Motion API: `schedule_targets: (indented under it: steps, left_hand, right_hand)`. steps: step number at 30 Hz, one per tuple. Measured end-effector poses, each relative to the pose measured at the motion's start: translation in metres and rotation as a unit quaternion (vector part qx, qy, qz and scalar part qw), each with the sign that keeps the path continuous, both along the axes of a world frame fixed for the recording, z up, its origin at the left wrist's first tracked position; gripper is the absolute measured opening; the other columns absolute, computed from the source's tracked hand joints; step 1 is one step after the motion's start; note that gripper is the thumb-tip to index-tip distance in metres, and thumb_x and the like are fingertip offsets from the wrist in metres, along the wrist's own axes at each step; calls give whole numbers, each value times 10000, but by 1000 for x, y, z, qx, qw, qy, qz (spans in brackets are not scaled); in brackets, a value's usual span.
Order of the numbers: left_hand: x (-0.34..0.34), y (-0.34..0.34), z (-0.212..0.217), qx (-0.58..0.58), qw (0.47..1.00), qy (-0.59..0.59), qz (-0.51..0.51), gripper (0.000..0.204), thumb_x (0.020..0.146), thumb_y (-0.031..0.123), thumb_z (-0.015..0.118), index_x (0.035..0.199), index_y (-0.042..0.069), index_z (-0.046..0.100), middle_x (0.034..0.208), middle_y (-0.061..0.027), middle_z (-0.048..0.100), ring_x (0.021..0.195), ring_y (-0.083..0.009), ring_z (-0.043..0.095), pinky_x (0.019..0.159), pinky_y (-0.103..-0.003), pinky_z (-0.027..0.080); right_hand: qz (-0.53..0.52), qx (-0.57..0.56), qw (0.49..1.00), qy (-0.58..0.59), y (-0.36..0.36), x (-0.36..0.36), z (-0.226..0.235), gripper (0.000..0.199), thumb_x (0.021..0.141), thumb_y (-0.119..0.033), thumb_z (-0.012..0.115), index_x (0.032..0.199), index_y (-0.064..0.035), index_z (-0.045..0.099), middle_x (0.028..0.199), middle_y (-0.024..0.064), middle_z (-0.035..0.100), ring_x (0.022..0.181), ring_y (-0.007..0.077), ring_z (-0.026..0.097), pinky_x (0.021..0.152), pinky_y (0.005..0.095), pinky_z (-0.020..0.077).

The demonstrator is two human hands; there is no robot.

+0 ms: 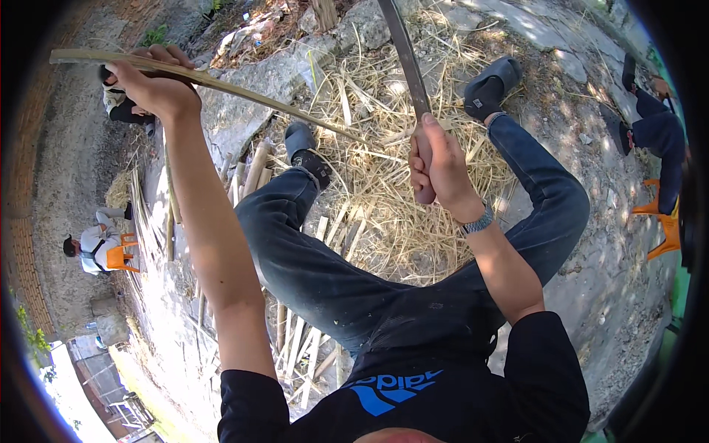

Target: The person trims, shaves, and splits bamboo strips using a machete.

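My left hand (164,87), raised at the far left, is closed around a long split bamboo strip (273,102). The strip slants down to the right, and its thin end hangs over the pile of shavings. In my right hand (449,166) is the brown handle of a long knife (408,59). Its dark, narrow blade points up and away from me, and its tip runs out of the top of the view. Knife and bamboo strip are apart. Both hands are out in front of my spread knees.
Pale bamboo shavings (399,236) cover the ground between my feet. Cut bamboo pieces (255,171) and split strips (309,354) lie by my left leg. A stone block (244,88) stands beyond. People sit left and right, with orange chairs (120,257).
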State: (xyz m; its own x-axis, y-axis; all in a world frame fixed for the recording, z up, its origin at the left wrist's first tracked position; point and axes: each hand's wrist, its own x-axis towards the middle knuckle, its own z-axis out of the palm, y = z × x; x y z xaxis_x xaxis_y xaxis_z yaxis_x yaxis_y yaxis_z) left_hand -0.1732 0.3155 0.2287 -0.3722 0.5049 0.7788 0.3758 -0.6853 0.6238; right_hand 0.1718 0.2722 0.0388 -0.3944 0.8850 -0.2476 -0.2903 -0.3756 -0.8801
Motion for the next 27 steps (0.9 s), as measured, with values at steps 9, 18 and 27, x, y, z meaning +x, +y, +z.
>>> schedule_targets:
  steps: [9, 18, 27]
  left_hand:
    - [-46, -82, 105, -27, 998, -39, 44, 669, 1015, 556, 275, 1140, -39, 555, 684, -85, 521, 526, -195, 440, 690, -331, 507]
    - [10, -144, 138, 99, 991, -40, -80, 499, 788, 611, 506, 628, 156, 379, 541, -3, 305, 451, -142, 311, 455, -316, 246]
    - [188, -149, -26, 210, 961, 108, -146, 687, 861, 785, 621, 790, 135, 411, 604, -40, 459, 483, -160, 456, 493, -304, 347]
  right_hand:
    - [30, 37, 998, 35, -48, -3, 13, 374, 1031, -361, 636, 846, -51, 538, 590, -22, 493, 418, 39, 436, 370, 228, 340]
    - [79, 45, 995, -52, -72, -1, 18, 422, 999, -388, 690, 773, -66, 538, 608, -1, 529, 433, 59, 495, 382, 245, 389]
    - [4, -31, 983, 179, -20, -47, 70, 467, 891, -479, 804, 942, -80, 567, 735, 20, 595, 507, 83, 526, 507, 270, 488]
